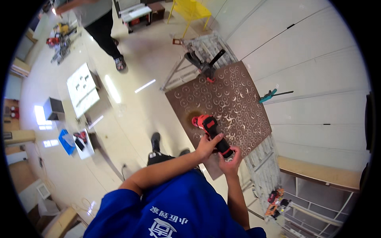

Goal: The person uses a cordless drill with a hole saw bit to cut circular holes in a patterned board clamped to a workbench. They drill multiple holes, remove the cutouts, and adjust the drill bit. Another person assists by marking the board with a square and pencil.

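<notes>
Both of my hands are on a red and black cordless power tool (209, 123), which lies over a brown board. Its red head points to the far left, above a darker patch on the board. My left hand (207, 146) is closed around the black body near its middle. My right hand (231, 160) grips the lower end, where a red band shows. What the tool's working end looks like underneath is hidden. The brown board (186, 97) is covered in ring-shaped marks and pale curved scraps, several of them loose-looking.
A black clamp (206, 69) holds the board's far edge and a teal clamp (268, 96) its right edge. Beneath is a grey, paint-spattered platform (262, 162). A person (101, 31) stands far left. A white panel (83, 89) and a blue tray (66, 141) are at left.
</notes>
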Demonstrator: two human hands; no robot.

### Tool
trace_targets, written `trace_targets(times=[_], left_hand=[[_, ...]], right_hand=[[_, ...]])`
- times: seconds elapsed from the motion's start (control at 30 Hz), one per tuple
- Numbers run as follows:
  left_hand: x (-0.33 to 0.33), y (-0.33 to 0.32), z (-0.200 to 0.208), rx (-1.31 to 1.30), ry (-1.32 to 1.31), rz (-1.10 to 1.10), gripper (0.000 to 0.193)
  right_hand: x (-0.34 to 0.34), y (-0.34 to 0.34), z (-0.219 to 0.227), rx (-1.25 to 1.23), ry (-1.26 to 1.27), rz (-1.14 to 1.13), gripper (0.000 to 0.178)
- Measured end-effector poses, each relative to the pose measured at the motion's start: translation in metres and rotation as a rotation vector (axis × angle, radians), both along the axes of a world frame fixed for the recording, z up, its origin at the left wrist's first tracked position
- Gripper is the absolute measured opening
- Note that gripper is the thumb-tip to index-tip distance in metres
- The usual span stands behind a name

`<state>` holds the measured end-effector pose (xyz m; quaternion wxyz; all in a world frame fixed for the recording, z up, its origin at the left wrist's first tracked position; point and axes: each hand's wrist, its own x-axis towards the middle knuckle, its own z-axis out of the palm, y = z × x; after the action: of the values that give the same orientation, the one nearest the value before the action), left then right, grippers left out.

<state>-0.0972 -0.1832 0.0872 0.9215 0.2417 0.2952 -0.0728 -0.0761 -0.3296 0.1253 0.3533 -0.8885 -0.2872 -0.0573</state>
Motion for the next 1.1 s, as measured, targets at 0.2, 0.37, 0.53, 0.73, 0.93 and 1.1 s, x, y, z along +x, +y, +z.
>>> trace_targets(times=[0.2, 0.37, 0.53, 0.73, 0.93, 1.1], left_hand=[[-0.001, 0.002, -0.007, -0.024, 0.012, 0.021, 0.040], [-0.009, 0.004, -0.018, 0.063, -0.069, -0.055, 0.033], [-0.004, 0.013, 0.004, 0.071, -0.082, -0.089, 0.045], [-0.001, 0.006, -0.014, 0.037, -0.093, -0.128, 0.042], [-0.001, 0.009, -0.022, 0.073, -0.089, -0.170, 0.043], [0.000, 0.009, -0.030, 0.072, -0.067, -0.140, 0.038]], right_hand=[[-0.003, -0.002, -0.005, 0.126, 0.019, 0.034, 0.051], [-0.016, -0.008, -0.016, 0.164, 0.161, 0.002, 0.052], [-0.008, -0.008, 0.008, 0.201, 0.108, -0.019, 0.054], [-0.010, -0.014, 0.002, 0.208, 0.038, -0.047, 0.055], [-0.010, -0.013, 0.013, 0.191, 0.045, -0.041, 0.059], [0.001, -0.015, 0.003, 0.184, 0.024, 0.027, 0.053]])
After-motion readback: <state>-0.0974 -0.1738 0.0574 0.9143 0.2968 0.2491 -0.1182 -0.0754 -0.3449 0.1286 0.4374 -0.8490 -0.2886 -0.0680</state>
